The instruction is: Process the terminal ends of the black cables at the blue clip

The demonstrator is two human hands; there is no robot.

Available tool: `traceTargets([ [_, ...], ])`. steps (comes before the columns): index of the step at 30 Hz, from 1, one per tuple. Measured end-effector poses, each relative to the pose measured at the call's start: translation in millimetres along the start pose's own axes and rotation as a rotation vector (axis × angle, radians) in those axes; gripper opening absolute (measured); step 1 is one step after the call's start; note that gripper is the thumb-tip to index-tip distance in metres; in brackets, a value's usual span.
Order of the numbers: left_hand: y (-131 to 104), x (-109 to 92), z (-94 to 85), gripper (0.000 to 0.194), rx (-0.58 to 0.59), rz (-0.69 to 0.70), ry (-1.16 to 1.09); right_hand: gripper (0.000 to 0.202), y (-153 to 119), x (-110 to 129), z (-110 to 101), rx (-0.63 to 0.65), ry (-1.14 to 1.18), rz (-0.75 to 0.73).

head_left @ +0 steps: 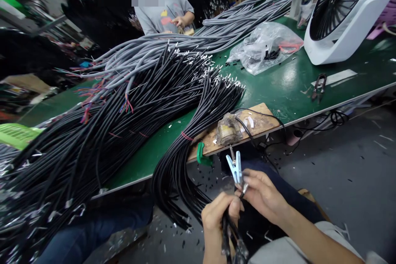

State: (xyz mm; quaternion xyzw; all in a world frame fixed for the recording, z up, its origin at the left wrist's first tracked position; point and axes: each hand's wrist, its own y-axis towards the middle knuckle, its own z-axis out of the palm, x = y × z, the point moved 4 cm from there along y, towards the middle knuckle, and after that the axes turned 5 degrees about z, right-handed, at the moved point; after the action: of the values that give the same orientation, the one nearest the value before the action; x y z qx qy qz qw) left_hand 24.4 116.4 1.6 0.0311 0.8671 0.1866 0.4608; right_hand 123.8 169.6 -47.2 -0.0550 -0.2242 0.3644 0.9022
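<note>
My left hand (218, 212) is closed around several black cables (228, 237), which hang down below the fist. Close beside it, my right hand (266, 196) has thumb and fingers pinched at a cable end with a pale tip (245, 188). Against the right fingertips is a light blue clothespin (235, 167), its two arms spread upward. A thin metal rod (232, 152) reaches toward the clothespin from a worn yellowish block (228, 130) on a wooden board (262, 116). Whether the clothespin grips the rod or the cable, I cannot tell.
Bundled black cables (182, 140) hang over the edge of the green table (287, 78). Grey cables (161, 45) lie behind them. A green clamp (202, 154), plastic bag (262, 47), cutters (319, 84) and white fan (340, 45) are nearby. A person (168, 4) sits opposite.
</note>
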Motion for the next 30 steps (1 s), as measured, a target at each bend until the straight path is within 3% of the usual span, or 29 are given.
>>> traceTargets([
  [4, 5, -3, -2.0, 0.044, 0.045, -0.085, 0.016, 0.033, -2, 13, 5, 0.050, -0.220, -0.119],
  [7, 6, -5, -2.4, 0.046, 0.027, -0.145, 0.039, 0.031, -6, 13, 0, -0.140, -0.409, -0.256],
  [9, 5, -5, -3.0, 0.045, -0.006, -0.174, 0.073, 0.029, -15, 11, -2, -0.322, -0.583, -0.479],
  [11, 5, -5, -4.2, 0.043, -0.041, -0.194, 0.106, 0.028, -27, 9, 2, -0.408, -0.792, -0.790],
  [13, 4, -4, -4.9, 0.041, -0.045, -0.194, 0.125, 0.032, -36, 4, 9, -0.351, -0.936, -1.010],
  [14, 4, -4, -4.9, 0.041, -0.039, -0.190, 0.130, 0.034, -37, 3, 11, -0.309, -0.960, -1.031],
  [17, 4, -5, -4.7, 0.041, -0.035, -0.192, 0.124, 0.035, -29, 7, 8, -0.238, -0.868, -0.811],
  [20, 4, -4, -4.1, 0.042, -0.040, -0.203, 0.094, 0.010, -20, 13, 8, -0.167, -0.859, -0.586],
  [25, 5, -1, -6.1, 0.042, 0.005, -0.214, 0.057, 0.021, -21, 16, 10, -0.115, -1.074, -0.625],
  [30, 4, -2, -4.8, 0.042, -0.049, -0.220, 0.027, 0.027, -18, 10, 2, -0.147, -0.857, -0.469],
])
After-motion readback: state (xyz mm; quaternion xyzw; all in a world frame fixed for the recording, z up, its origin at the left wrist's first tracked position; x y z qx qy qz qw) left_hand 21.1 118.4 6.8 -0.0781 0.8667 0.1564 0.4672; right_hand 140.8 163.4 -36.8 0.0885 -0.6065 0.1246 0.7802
